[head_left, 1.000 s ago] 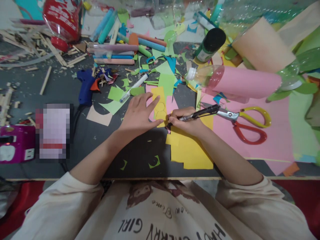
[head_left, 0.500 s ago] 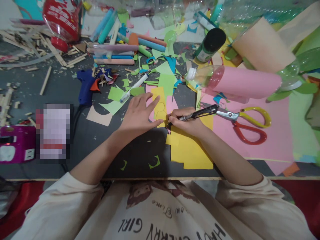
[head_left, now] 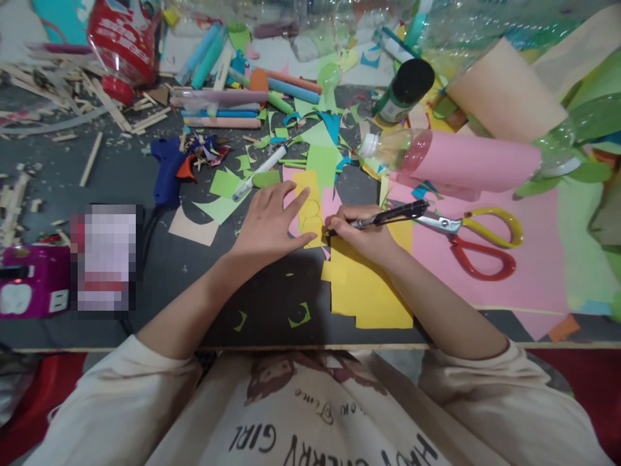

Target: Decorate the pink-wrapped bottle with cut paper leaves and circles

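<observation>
- Shows green scraps [head_left: 299, 315] on the desk [head_left: 272, 291], on the near side of the left hand [head_left: 264, 220].
- Rests the right hand [head_left: 363, 226] over the far part of a large yellow sheet [head_left: 373, 291].
- Grips a black pen [head_left: 392, 212] in that right hand, fingers curled tight round it, tip by the right edge of a small yellow strip [head_left: 313, 210].
- Lays the left hand flat at the strip's left side, thumb and forefinger spread wide on it, drawn circles between them, nothing grasped.
- Has scissors [head_left: 449, 224] right of the right hand.
- Shows a blue glue gun [head_left: 167, 171] beyond the left hand, leftward.
- Has a pink-wrapped bottle [head_left: 480, 158] lying beyond the right hand, rightward.
</observation>
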`<state>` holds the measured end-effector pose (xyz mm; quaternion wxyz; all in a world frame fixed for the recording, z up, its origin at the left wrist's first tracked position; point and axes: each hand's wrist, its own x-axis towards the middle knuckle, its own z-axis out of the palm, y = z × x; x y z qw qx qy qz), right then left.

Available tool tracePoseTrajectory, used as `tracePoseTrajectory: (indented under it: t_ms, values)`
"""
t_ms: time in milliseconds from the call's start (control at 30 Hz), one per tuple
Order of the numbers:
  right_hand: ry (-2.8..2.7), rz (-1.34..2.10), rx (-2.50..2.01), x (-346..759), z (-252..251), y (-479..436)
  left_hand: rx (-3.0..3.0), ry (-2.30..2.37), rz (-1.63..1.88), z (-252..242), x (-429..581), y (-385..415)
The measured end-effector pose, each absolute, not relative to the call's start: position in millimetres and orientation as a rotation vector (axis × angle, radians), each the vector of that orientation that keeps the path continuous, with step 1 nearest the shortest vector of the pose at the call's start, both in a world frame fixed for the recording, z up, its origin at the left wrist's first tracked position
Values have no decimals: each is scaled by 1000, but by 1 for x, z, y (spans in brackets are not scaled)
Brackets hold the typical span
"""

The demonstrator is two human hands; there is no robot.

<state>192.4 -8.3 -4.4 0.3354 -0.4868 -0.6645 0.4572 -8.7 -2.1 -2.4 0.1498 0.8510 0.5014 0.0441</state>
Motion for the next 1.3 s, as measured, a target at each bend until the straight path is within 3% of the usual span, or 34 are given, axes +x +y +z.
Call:
tracePoseTrajectory:
  t_ms: [267,533,1300]
  values:
    - [-1184,1149,-1338,192,-6,0,2471,1405,91,0,-8,-5]
    - [-1046,1259,-1361,195,-4,6,2549,1239,149,3,-6,-7]
    - [-1563,1307,-1298,186,-3,-9,2460,1283,191,-4,-3,-13]
